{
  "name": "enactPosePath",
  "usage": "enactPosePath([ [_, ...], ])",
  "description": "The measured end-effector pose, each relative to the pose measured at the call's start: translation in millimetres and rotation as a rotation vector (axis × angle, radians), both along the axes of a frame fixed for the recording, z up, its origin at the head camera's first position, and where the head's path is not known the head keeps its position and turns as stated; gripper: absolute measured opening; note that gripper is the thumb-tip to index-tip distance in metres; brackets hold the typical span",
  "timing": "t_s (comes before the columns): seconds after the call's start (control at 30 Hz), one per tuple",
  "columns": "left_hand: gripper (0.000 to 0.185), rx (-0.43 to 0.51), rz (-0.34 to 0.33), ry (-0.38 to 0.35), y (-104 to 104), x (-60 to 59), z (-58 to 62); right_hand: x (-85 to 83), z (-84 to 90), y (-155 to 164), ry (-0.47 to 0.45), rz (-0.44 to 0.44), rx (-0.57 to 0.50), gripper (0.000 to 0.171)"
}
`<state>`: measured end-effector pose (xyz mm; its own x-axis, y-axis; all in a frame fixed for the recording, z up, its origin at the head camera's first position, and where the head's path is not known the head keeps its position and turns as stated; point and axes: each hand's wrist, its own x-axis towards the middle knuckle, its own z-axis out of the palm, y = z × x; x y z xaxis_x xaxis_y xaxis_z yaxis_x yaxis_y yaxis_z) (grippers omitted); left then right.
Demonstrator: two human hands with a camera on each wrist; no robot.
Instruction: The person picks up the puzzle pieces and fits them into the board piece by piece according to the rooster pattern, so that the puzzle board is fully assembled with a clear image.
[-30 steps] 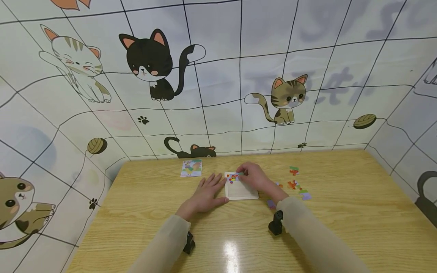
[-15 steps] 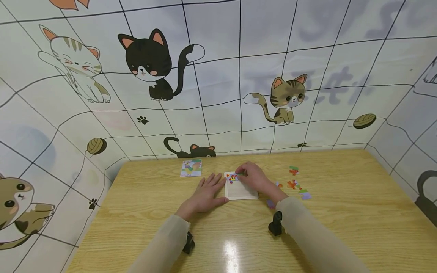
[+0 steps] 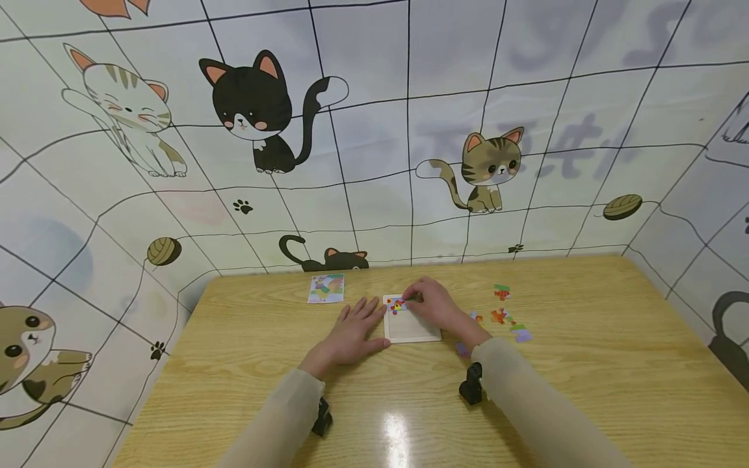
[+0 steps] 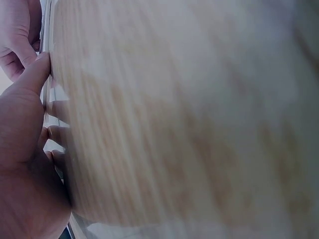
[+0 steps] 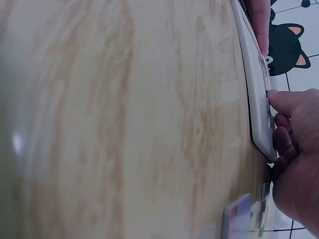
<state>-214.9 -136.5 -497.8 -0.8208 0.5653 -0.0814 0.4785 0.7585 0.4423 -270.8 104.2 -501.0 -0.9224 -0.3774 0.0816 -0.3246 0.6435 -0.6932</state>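
A white square puzzle tray (image 3: 409, 329) lies on the wooden table (image 3: 585, 370), with a few colourful pieces (image 3: 397, 303) fitted in its far left corner. My left hand (image 3: 354, 330) lies flat on the table, its fingers along the tray's left edge. My right hand (image 3: 436, 308) rests over the tray's far right part, its fingertips on the fitted pieces. The right wrist view shows the right hand (image 5: 294, 164) with its thumb against the edge of the tray (image 5: 256, 89). In the left wrist view the left hand (image 4: 25, 149) is pressed to the tabletop.
Several loose puzzle pieces (image 3: 506, 316) lie scattered to the right of the tray. A small picture card (image 3: 326, 288) lies at the far left of the table. Walls with cat drawings close in the table at the back and both sides.
Almost nothing: both hands stay where they were. A green piece at my right fingertips shows less than it did a second ago.
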Motion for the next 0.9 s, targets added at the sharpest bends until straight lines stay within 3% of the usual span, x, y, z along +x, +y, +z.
enactPosePath([
  [0.9,0.075,0.004,0.002,-0.018,0.1,0.2,1.2,1.4,2.5,0.3,-0.061,-0.037,-0.010,0.017],
])
